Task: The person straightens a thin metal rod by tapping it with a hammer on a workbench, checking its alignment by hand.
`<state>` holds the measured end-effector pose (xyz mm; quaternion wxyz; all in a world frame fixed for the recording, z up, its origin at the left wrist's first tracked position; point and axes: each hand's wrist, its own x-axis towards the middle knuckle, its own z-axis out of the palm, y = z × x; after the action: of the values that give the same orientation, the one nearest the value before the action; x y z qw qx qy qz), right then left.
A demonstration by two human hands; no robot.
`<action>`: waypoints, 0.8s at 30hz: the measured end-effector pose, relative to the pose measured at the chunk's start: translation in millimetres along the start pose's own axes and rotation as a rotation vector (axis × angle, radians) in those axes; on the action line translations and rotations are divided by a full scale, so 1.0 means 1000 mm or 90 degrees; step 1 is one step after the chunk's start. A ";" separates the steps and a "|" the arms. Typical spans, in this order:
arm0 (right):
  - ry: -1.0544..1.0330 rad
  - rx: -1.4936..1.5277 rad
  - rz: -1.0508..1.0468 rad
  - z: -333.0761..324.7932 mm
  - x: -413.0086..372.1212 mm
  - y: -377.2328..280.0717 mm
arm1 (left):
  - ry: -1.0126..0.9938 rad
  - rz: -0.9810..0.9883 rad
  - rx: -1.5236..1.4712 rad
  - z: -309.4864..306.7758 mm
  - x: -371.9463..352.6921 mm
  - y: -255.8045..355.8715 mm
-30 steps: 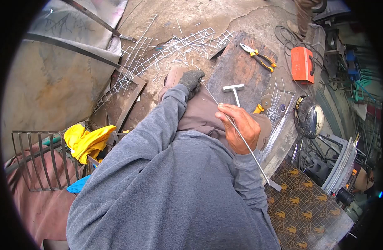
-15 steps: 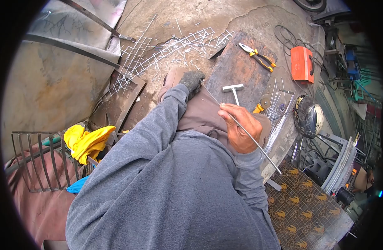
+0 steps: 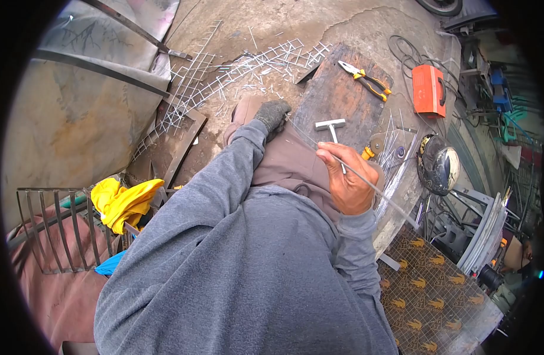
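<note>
Fingers of the left hand and right hand clasp the rod, seemingly bending it; next needs steady, even pressure.

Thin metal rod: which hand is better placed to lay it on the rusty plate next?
Probably the right hand: it grips the thin metal rod mid-length, beside the rusty plate. The gloved left hand sits only at the rod's far tip.

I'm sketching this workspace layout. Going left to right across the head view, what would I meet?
In order: barred metal rack → yellow cloth → gloved left hand → right hand, gripping a thin rod → orange case.
</note>
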<state>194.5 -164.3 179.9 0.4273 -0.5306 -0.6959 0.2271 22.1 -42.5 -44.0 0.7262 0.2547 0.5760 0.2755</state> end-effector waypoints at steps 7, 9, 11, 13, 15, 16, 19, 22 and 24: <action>-0.058 -0.003 -0.079 0.005 -0.007 -0.015 | 0.057 -0.100 -0.288 -0.012 0.008 0.002; -0.055 0.004 -0.096 -0.001 -0.008 -0.028 | 0.057 -0.095 -0.382 -0.012 0.005 0.008; -0.034 0.050 -0.121 -0.009 -0.008 -0.039 | 0.041 -0.092 -0.357 -0.012 0.003 0.009; -0.037 0.056 -0.133 -0.015 -0.007 -0.048 | 0.036 -0.096 -0.341 -0.012 0.003 0.009; -0.016 0.091 -0.165 -0.015 -0.007 -0.053 | 0.027 -0.097 -0.342 -0.013 0.003 0.008; -0.010 0.100 -0.166 -0.014 -0.008 -0.054 | 0.019 -0.097 -0.344 -0.014 0.003 0.008; 0.007 0.133 -0.171 -0.008 -0.009 -0.055 | 0.011 -0.091 -0.371 -0.015 0.006 0.005; -0.007 0.141 -0.172 -0.008 -0.006 -0.059 | -0.005 -0.087 -0.380 -0.015 0.003 0.006; -0.009 0.146 -0.176 -0.008 -0.005 -0.059 | -0.001 -0.090 -0.373 -0.014 0.001 0.008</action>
<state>169.2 -190.1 227.4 0.5068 -0.3763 -0.7349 0.2479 7.9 -35.7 -41.8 0.7867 -0.0061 0.4875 0.3786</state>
